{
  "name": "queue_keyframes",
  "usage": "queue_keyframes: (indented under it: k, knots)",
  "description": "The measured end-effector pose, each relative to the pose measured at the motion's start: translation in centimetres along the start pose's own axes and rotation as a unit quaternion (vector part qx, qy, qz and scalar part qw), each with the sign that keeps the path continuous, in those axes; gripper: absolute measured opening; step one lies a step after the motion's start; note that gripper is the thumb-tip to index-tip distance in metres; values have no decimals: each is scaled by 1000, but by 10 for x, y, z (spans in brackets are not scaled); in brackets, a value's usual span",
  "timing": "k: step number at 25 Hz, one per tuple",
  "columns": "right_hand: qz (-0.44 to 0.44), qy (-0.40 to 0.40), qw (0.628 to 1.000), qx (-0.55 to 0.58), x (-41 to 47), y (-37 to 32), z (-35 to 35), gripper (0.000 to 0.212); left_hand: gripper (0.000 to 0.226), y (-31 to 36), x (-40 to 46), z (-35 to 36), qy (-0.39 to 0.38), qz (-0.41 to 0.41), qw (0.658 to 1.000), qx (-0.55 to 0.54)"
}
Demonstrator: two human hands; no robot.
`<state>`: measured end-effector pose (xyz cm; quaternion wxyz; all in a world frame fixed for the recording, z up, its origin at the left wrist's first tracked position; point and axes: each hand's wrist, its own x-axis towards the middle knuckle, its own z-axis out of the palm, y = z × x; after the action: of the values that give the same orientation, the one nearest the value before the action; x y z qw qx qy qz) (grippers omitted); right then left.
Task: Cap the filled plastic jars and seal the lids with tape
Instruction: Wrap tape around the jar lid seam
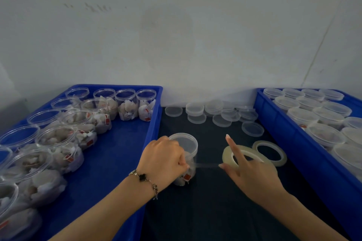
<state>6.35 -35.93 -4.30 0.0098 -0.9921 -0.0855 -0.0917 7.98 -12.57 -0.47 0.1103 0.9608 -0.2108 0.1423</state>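
A capped clear jar (188, 147) filled with white packets stands on the dark mat between two blue trays. My left hand (163, 159) grips its side, fingers curled just under the lid. My right hand (248, 170) holds a roll of clear tape (228, 155) to the right of the jar, index finger pointing up past the roll. A thin strip of tape (207, 165) stretches from the roll to the jar. A second tape roll (271, 151) lies flat on the mat further right.
The left blue tray (150, 129) holds several open filled jars (64, 143). The right blue tray (278, 129) holds several capped jars (325, 135). Loose clear lids (213, 113) lie at the back of the mat (205, 211), against a white wall.
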Motion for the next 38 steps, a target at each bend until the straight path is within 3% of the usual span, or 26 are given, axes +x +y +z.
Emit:
queue_keyframes:
  k: [6,8,16,24,30,33,36,38]
  knots:
    - [-38,7,997,-61,20,1,21,89,23,-6,-1,10,-43,-37,998,10]
    - [-41,8,996,-78,25,-2,21,82,22,-8,0,12,-37,-35,999,18]
    - [12,104,994,-16,35,-9,19,87,23,-15,3,12,-34,-59,998,3]
    - [-8,63,998,0,40,-5,34,85,26,-17,8,12,-60,-93,994,13]
    - [6,48,999,10,43,-10,35,84,66,-23,14,9,-6,-103,980,172]
    - [-48,78,993,-68,43,-14,31,80,111,-30,18,19,-76,-80,973,205]
    - [-126,64,979,-145,49,-13,28,62,140,-28,18,29,-150,-79,983,69]
    - [-126,63,980,-142,47,-15,24,53,141,-21,21,34,-118,-106,987,-16]
